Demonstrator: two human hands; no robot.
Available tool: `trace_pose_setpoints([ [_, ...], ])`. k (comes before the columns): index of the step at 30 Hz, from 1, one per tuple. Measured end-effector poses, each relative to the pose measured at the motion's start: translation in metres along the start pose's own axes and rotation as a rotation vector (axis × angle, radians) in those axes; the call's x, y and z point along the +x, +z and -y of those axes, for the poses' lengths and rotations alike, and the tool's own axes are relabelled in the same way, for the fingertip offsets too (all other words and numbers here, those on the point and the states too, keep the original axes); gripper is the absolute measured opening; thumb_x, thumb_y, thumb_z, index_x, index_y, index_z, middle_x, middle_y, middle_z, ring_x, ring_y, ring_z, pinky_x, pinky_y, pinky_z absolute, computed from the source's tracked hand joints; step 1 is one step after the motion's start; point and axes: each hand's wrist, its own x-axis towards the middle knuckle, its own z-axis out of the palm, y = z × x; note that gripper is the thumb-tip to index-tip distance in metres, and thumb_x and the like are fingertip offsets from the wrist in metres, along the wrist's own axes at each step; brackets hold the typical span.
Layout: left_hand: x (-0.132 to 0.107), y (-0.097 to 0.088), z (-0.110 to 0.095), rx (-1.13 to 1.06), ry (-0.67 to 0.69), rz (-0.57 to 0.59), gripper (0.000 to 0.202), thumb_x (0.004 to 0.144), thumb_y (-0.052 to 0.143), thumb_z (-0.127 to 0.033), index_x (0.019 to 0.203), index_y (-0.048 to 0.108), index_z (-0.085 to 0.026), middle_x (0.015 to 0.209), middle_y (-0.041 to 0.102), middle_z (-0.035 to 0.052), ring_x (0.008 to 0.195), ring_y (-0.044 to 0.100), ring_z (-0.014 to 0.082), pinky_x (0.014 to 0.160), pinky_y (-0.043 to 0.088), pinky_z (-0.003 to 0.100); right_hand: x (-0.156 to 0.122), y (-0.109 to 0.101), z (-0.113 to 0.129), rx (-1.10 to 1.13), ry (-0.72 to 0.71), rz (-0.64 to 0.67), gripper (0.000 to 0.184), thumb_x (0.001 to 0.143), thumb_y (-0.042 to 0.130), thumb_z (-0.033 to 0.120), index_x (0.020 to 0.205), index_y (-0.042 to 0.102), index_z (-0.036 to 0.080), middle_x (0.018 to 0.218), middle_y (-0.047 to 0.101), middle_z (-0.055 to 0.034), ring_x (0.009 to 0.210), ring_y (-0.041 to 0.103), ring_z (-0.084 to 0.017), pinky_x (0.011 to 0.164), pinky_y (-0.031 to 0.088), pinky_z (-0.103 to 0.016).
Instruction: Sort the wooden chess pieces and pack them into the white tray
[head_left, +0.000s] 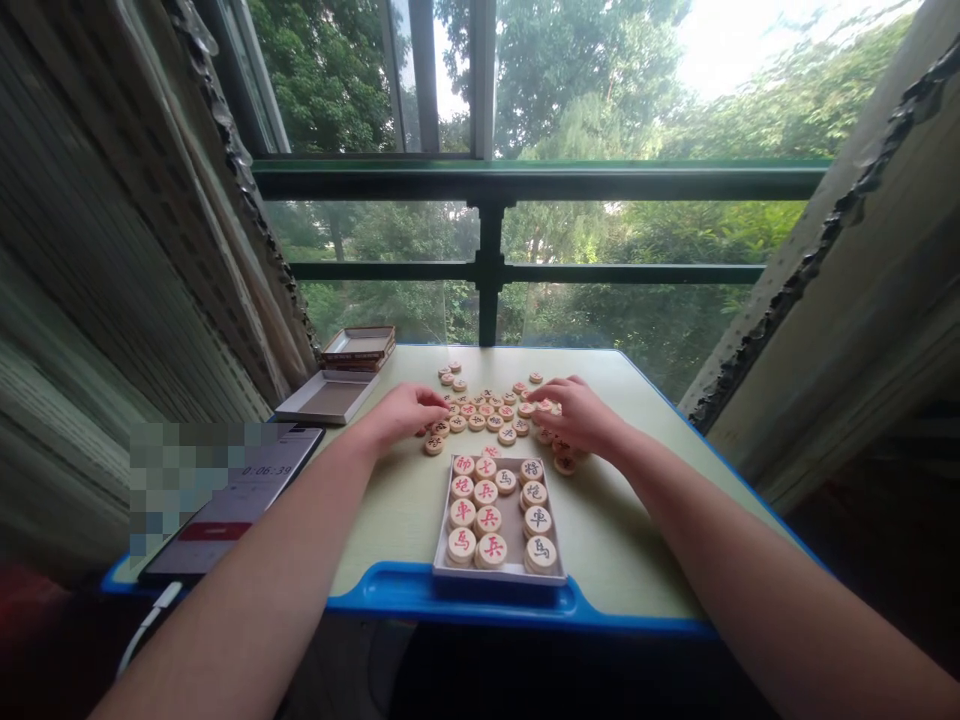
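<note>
Across the worktop (637, 500), we reach forward

Beyond the white box (513, 530), our right hand (576, 408) spreads its grip over loose pieces (486, 409); our left hand (409, 412) curls at their left edge, pinching or not we cannot tell. A wide sweep could jostle the boxed pieces (492, 548). We read ":06:39" on the phone (247, 490), and 馬, 車 and 兵 on the boxed pieces.
</note>
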Motion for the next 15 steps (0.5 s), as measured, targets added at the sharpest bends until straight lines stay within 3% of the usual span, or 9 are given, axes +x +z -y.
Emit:
trace_pose_setpoints([
  [3,0.001,0.004,0.001,0.074,0.038,-0.051,0.026,0.067,0.060,-0.028,0.087,0.067,-0.013,0.075,0.066,0.0057,0.062,0.057,0.0145,0.057,0.047,0.027,0.000,0.002,0.001,-0.018,0.001,0.043,0.024,0.078,0.055,0.027,0.096,0.069,0.020,0.102,0.065,-0.0078,0.099,0.051,-0.023,0.089,0.038,-0.035],
  [5,0.004,0.008,0.003,0.127,0.144,-0.108,0.028,0.067,0.058,-0.025,0.091,0.067,-0.014,0.086,0.067,0.0075,0.073,0.061,0.0173,0.064,0.049,0.029,0.000,0.002,0.001,-0.030,0.017,0.046,0.031,0.078,0.055,0.029,0.107,0.065,0.021,0.111,0.061,-0.0084,0.106,0.048,-0.024,0.093,0.036,-0.036],
  [8,0.008,0.014,0.007,0.182,0.346,-0.146,0.029,0.066,0.057,-0.022,0.092,0.068,-0.017,0.111,0.062,0.0083,0.096,0.059,0.0202,0.079,0.049,0.030,0.000,-0.003,-0.001,-0.072,0.178,0.021,0.056,0.079,0.053,0.037,0.132,0.045,0.019,0.129,0.049,-0.0123,0.119,0.039,-0.030,0.098,0.033,-0.040],
  [10,0.010,0.017,0.009,0.225,0.416,-0.110,0.028,0.066,0.058,-0.025,0.091,0.070,-0.018,0.114,0.061,0.0075,0.103,0.057,0.0214,0.086,0.047,0.031,-0.001,-0.009,-0.003,-0.085,0.303,0.090,0.064,0.080,0.051,0.043,0.136,0.037,0.017,0.132,0.045,-0.0156,0.120,0.037,-0.033,0.098,0.032,-0.043],
  [13,0.010,0.018,0.010,0.311,0.461,-0.055,0.026,0.066,0.062,-0.030,0.087,0.071,-0.018,0.109,0.063,0.0068,0.102,0.057,0.0224,0.092,0.044,0.033,-0.002,-0.014,-0.003,-0.055,0.341,0.235,0.059,0.079,0.051,0.046,0.130,0.045,0.018,0.125,0.048,-0.0159,0.114,0.045,-0.031,0.095,0.037,-0.040],
  [15,0.010,0.018,0.010,0.348,0.477,-0.047,0.024,0.067,0.061,-0.031,0.084,0.072,-0.018,0.107,0.064,0.0068,0.100,0.058,0.0221,0.093,0.044,0.033,-0.003,-0.014,0.000,-0.037,0.307,0.263,0.051,0.078,0.054,0.044,0.124,0.052,0.020,0.120,0.051,-0.0140,0.109,0.051,-0.028,0.092,0.039,-0.035],
])
